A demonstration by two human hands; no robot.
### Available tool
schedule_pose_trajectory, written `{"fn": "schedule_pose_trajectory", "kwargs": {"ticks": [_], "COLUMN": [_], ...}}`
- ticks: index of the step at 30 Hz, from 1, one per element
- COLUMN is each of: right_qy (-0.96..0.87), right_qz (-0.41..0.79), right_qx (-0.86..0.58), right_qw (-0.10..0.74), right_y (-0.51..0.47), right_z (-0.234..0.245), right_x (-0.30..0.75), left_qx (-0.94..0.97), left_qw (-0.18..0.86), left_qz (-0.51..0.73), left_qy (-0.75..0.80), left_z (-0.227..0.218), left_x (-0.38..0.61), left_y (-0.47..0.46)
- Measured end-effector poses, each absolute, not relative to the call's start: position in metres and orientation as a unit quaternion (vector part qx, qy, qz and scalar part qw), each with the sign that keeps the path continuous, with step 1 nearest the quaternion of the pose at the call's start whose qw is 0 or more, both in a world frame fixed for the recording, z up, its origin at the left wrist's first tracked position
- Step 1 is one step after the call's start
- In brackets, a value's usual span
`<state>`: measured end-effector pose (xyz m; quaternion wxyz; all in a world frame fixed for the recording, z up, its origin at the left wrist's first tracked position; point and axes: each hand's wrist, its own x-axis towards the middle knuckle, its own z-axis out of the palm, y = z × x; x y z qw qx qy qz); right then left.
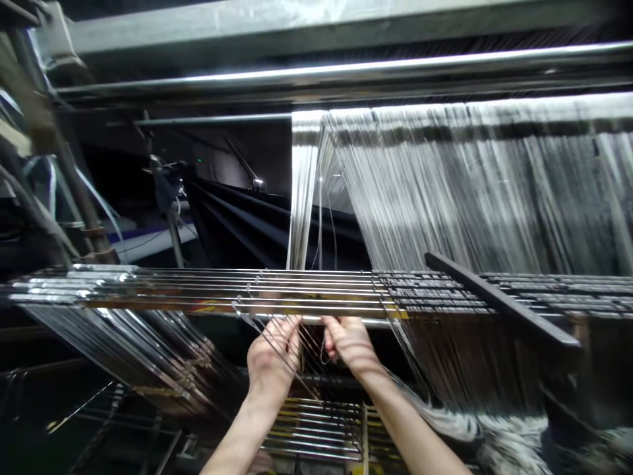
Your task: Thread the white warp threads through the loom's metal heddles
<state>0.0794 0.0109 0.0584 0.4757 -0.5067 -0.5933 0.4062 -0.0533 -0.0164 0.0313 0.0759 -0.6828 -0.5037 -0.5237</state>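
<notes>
Both my hands reach up under the horizontal metal rods (pixel 208 290) of a loom. My left hand (pixel 271 359) is raised with its fingers curled up at the lowest rod, among thin metal heddle wires (pixel 277 349) that cross over it. My right hand (pixel 349 343) is beside it, fingers pinched together around fine thread or wire just below the rod; what it holds is too thin to name. A sheet of white warp threads (pixel 445 191) hangs from above down to the rods on the right. A narrow separate bundle of threads (pixel 301 198) drops just above my hands.
A dark flat bar (pixel 499 303) lies diagonally over the rods at right. A slanted stack of metal frames (pixel 128 343) sits at lower left. Shiny rollers (pixel 346 69) run across the top. More rods (pixel 316 429) lie below my forearms. Loose white fibre (pixel 459 422) piles at lower right.
</notes>
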Motion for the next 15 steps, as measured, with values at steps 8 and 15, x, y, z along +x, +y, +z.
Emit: {"fn": "schedule_pose_trajectory", "kwargs": {"ticks": [8,15], "right_qy": [-0.615,-0.621], "right_qz": [0.331,0.329], "right_qx": [-0.486,-0.495], "right_qw": [0.525,0.512], "right_y": [-0.004,0.003], "right_z": [0.043,0.038], "right_x": [0.105,0.115], "left_qx": [-0.608,-0.487], "left_qw": [-0.197,-0.376], "left_qz": [-0.573,-0.613], "left_qy": [-0.513,-0.495], "left_z": [0.002,0.015], "left_x": [-0.009,-0.002], "left_y": [-0.02,-0.027]}}
